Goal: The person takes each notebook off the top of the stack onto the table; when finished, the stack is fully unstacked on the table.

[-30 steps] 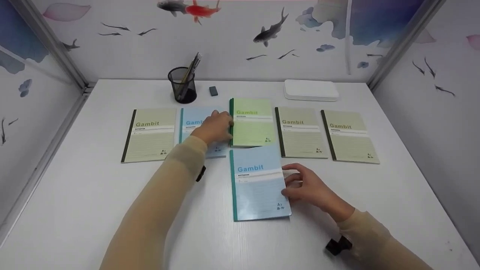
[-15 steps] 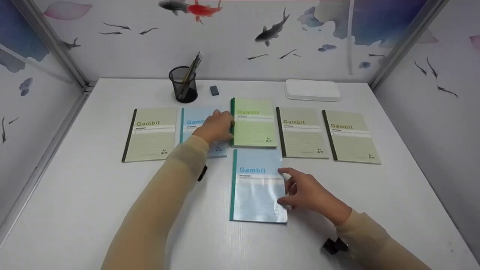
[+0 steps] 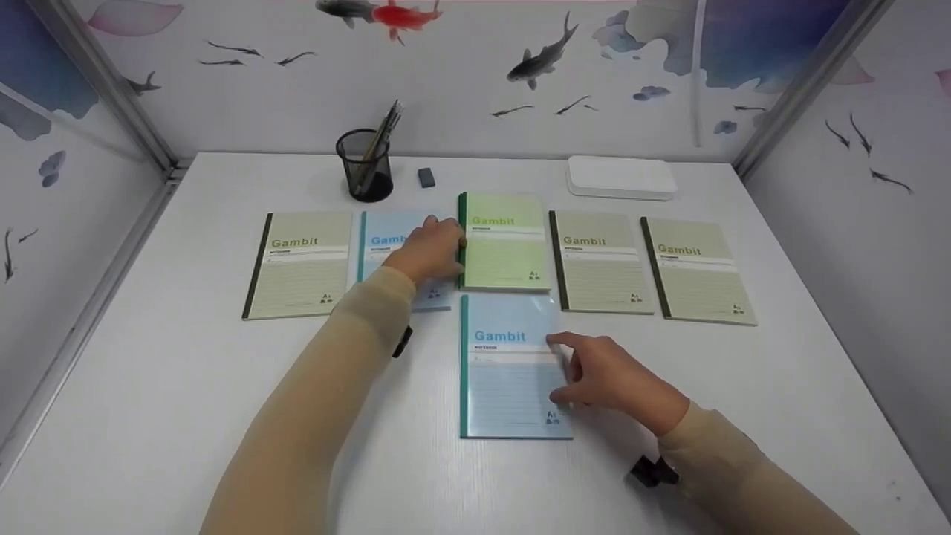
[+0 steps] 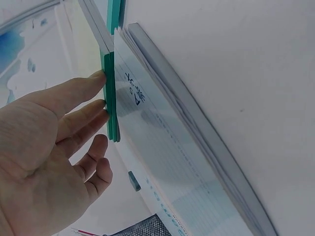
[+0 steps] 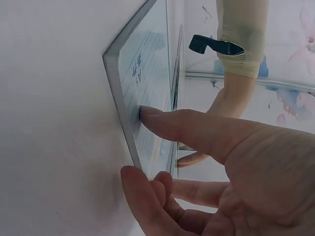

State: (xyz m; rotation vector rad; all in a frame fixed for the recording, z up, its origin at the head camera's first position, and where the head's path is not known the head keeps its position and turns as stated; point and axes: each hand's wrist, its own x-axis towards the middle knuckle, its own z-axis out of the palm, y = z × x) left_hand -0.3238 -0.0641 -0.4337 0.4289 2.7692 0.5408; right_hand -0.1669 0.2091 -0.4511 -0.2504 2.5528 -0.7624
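My right hand (image 3: 605, 371) lies at the right edge of a blue Gambit notebook (image 3: 505, 371) with a teal spine, which lies flat nearest to me. In the right wrist view its thumb (image 5: 172, 125) rests on the cover, while other fingers bend near the page edge. My left hand (image 3: 427, 249) reaches over a second blue notebook (image 3: 375, 260) and partly hides it. Its thumb and fingertips touch the dark green spine (image 4: 109, 93) of a green notebook stack (image 3: 505, 256). In the left wrist view, more than one green spine shows there.
An olive notebook (image 3: 297, 282) lies at the left of the row, with two more olive notebooks (image 3: 602, 282) (image 3: 702, 290) at the right. Behind them stand a black mesh pen cup (image 3: 364, 167), an eraser (image 3: 426, 177) and a white flat case (image 3: 622, 178).
The front blue notebook, raised and slightly askew before, now lies flat and straight below the green stack. My right fingers have shifted onto its cover's edge; my left hand stays in place.
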